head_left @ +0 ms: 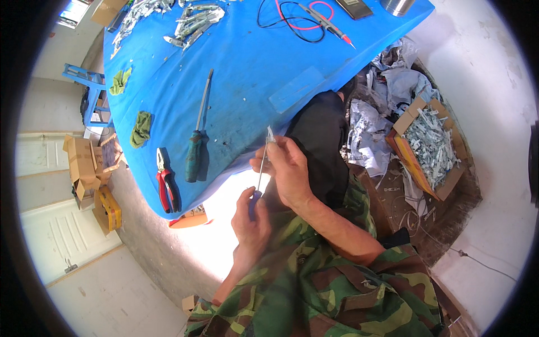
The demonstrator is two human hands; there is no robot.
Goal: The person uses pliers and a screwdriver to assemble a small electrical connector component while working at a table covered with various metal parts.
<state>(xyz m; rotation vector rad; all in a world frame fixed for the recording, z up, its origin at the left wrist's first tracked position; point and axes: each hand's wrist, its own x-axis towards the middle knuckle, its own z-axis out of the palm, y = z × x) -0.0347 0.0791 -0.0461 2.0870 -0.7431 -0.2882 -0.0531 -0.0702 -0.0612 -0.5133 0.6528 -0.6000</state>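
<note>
My left hand (249, 224) is closed round the blue handle of a small screwdriver (256, 203), whose thin shaft points up toward my other hand. Pinched in the fingers of my right hand (291, 173) is a small whitish, partly see-through piece (271, 135), too small to name. The shaft runs up beside those fingers; whether its tip touches the piece, I cannot tell. Both hands are over my lap at the table's near edge. On the blue cloth (241, 73) lie a larger screwdriver (195, 149) with a teal handle and red-handled pliers (165, 182).
Two green rags (141, 130) lie on the table's left. Silvery scraps (196, 23) are heaped at the back, near test probes (320, 19) with red and black leads. At right, a cardboard box (429, 149) holds many pale strips beside plastic bags (368, 137). Cartons (84, 168) stand left.
</note>
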